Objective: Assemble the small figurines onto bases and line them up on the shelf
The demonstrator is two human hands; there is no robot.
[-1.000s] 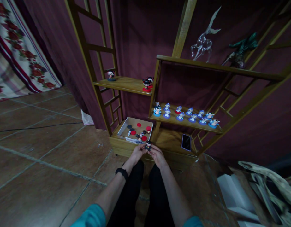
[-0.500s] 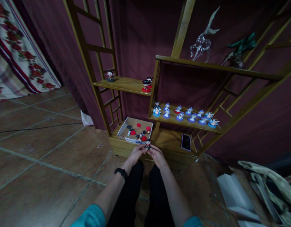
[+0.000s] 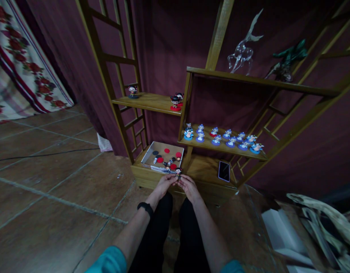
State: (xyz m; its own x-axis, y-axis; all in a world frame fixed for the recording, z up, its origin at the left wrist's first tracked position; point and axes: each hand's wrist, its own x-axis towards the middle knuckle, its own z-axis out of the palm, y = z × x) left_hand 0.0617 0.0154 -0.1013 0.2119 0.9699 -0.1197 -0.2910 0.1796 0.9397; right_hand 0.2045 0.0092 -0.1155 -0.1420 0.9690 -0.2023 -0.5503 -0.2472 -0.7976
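Between my fingertips is a small dark-haired figurine [image 3: 178, 171], upright, with a dark base at its feet partly covered by my fingers. My left hand [image 3: 165, 184] grips it from the left, and my right hand [image 3: 189, 186] from the right; both are closed on it. Just beyond my hands a shallow cardboard box [image 3: 145, 155] rests on the low shelf. Inside lie loose figurines [image 3: 169, 161] and several round bases, such as a red disc [image 3: 160, 160] and a dark disc [image 3: 155, 152].
A figurine on a dark base [image 3: 132, 91] and two on red bases [image 3: 175, 102] stand on the left shelf [image 3: 152, 101]. Several blue-and-white figurines [image 3: 216, 139] line the middle shelf. A phone [image 3: 224, 171] lies lower right. Above stand a glass deer [image 3: 243, 53] and a green ornament [image 3: 290, 58].
The figurine and my fingertips have shifted very slightly. Both hands keep hold of it, and everything else stays in place.
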